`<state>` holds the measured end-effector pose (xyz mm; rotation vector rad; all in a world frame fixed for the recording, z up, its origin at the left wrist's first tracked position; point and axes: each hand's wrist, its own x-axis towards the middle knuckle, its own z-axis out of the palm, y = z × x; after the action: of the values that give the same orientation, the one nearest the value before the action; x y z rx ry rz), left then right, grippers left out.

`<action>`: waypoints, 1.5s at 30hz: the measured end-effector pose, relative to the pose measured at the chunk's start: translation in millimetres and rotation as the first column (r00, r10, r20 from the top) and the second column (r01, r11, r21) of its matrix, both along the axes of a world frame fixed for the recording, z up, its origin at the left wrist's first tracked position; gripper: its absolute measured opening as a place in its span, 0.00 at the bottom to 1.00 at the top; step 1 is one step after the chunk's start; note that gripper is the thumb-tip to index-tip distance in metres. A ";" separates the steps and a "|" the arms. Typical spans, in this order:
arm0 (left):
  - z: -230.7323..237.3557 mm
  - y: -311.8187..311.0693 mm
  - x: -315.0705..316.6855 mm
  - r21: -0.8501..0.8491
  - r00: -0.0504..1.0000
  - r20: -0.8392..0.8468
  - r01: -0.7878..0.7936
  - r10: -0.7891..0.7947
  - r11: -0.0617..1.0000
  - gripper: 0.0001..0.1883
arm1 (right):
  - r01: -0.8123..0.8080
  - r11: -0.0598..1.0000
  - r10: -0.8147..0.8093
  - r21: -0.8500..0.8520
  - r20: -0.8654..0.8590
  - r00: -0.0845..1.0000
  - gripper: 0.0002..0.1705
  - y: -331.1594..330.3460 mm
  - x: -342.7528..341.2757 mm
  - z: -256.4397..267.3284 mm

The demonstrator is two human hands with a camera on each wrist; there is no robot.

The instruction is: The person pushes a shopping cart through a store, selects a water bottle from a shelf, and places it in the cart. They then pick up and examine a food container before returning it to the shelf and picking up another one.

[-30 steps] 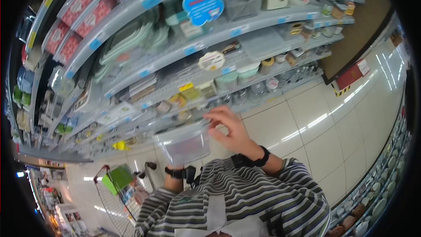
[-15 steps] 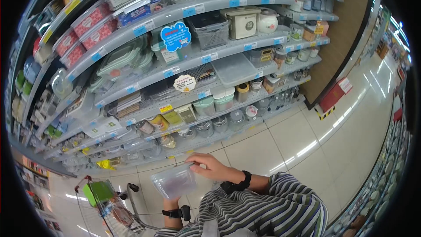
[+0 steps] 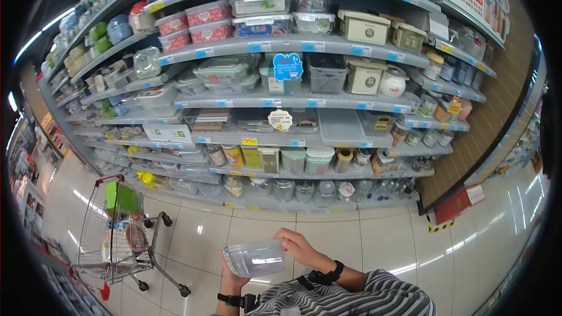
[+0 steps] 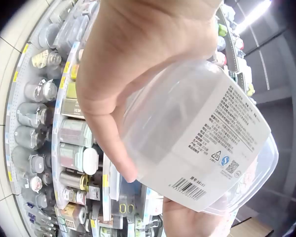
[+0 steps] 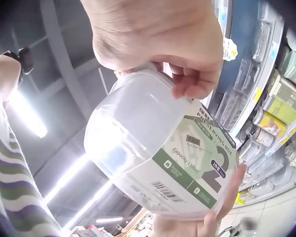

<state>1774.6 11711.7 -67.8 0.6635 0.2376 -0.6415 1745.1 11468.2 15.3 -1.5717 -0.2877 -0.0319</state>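
In the head view a clear plastic food storage box [image 3: 256,258] lies sideways between both hands, in front of the striped top. My left hand [image 3: 231,276] holds its left end from below. At the opposite end, my right hand [image 3: 301,250] grips the rim with curled fingers. Printed label text and a barcode on the box [image 4: 202,148] face the left wrist camera, with the left thumb along its side. From the right wrist, a green and white label reading "Preserving Box" shows on the box [image 5: 187,163]; the right fingertips [image 5: 191,89] bend over its edge.
Ahead stand store shelves [image 3: 298,105] stacked with storage boxes, canisters and glass jars. A wire shopping cart [image 3: 111,228] holding a green item is at the left. A red box [image 3: 459,203] sits by the shelf's right end, on the tiled floor [image 3: 351,234].
My right hand, earlier apart from the box with fingers raised, has come onto its rim. The box has tilted onto its side. The head view has turned, bringing the cart fully in.
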 end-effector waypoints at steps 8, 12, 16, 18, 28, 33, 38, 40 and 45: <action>24.7 -104.8 -11.8 -0.095 0.996 0.056 0.075 -0.070 0.993 0.50 | 0.167 0.985 -0.168 0.030 0.032 0.985 0.18 -93.5 -30.3 18.3; 6.3 -145.3 -9.2 -0.130 0.999 0.046 0.032 -0.026 0.991 0.48 | 0.191 0.982 -0.190 0.000 0.107 0.976 0.23 -134.8 -31.0 9.4; -2.6 -146.2 -24.9 -0.095 0.998 0.034 -0.056 0.059 0.994 0.42 | 0.164 0.970 -0.168 0.180 0.005 0.986 0.24 -139.2 -40.7 2.6; 15.5 -133.6 -37.6 -0.056 0.996 0.019 -0.089 0.090 0.994 0.41 | 0.129 0.975 -0.125 0.179 -0.033 0.992 0.28 -127.6 -38.4 7.0; 3.4 13.9 -48.7 0.269 0.885 0.311 -0.433 0.348 0.860 0.37 | 0.096 0.913 0.126 0.397 -0.497 0.859 0.31 0.1 7.1 -35.0; -18.5 92.9 -49.4 0.318 0.811 0.448 -0.537 0.376 0.781 0.43 | -0.055 0.925 0.281 0.376 -0.578 0.767 0.33 75.5 22.7 -60.0; -0.6 106.3 -34.7 0.361 0.709 0.634 -0.624 0.309 0.693 0.56 | -0.001 0.939 0.254 0.344 -0.693 0.675 0.35 101.4 38.3 -61.3; 3.5 106.7 -26.8 0.390 0.709 0.661 -0.604 0.245 0.695 0.56 | -0.052 0.897 0.381 0.438 -0.708 0.595 0.36 95.4 46.8 -74.7; 9.8 101.7 11.2 0.411 0.794 0.597 -0.425 0.114 0.806 0.56 | -0.012 0.918 0.330 0.396 -0.749 0.574 0.37 76.5 65.4 -77.8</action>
<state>1785.7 11813.4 -58.0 1.2959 -0.0370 -0.0549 1810.5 11544.6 -62.4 -1.0405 0.2913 0.7558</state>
